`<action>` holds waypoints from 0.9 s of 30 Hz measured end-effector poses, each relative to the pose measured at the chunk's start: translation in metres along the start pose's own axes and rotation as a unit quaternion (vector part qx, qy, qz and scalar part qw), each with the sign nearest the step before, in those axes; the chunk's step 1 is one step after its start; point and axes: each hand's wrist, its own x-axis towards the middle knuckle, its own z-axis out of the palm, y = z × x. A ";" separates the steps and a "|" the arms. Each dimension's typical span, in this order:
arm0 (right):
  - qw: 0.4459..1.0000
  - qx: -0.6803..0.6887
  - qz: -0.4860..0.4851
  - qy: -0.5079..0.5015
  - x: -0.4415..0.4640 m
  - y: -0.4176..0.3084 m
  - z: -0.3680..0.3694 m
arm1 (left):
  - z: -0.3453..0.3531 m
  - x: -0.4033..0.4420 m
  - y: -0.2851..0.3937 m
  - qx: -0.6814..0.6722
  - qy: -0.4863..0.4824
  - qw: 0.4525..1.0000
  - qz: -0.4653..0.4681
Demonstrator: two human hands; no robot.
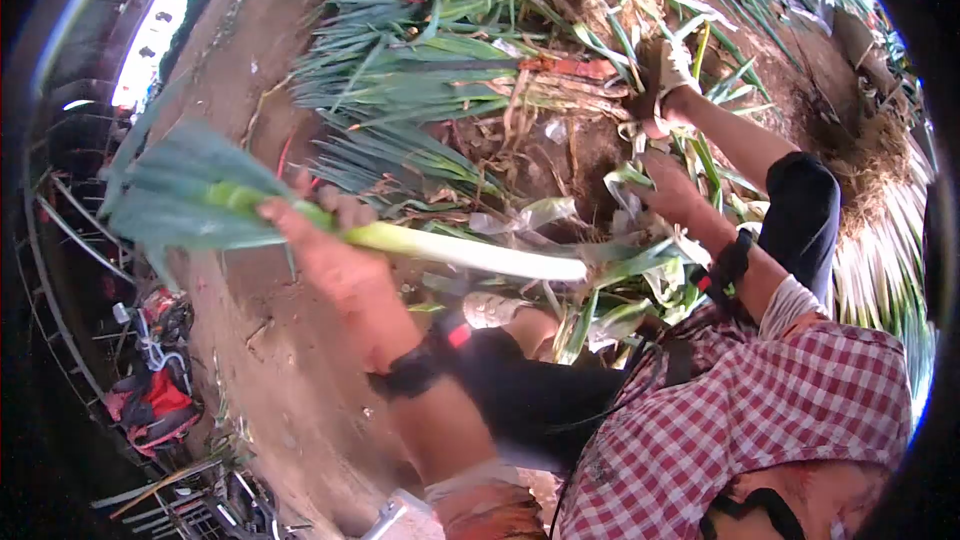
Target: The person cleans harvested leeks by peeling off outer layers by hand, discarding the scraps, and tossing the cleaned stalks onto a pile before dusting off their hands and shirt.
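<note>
- The left hand [338, 265] has its fingers closed round a leek [445, 245], near where the white stalk turns green.
- The leek hangs nearly level above the ground [285, 390], leaves fanned to the left, white end towards the right hand [680, 195] but apart from it.
- The right hand is down by the loose leaves [640, 265]; I cannot tell whether its fingers grip any.
- One hand carries both ends of a long stem, so it could tip or twist if the hold slackens, and the stalk could bruise if squeezed too hard.
- The leaves might crease if swung into the leek pile [400, 90] behind.
- The white end could snag or scuff if lowered into the loose leaves and plastic film [535, 212], or knock the nearer shoe [490, 310].
- Loose leaves might catch on the right wrist strap [735, 260] if that arm pulls back quickly.
</note>
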 end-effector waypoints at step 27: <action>0.940 0.291 -0.172 -0.049 -0.042 -0.157 -0.015 | 0.008 0.015 -0.049 -0.087 0.082 0.987 -0.109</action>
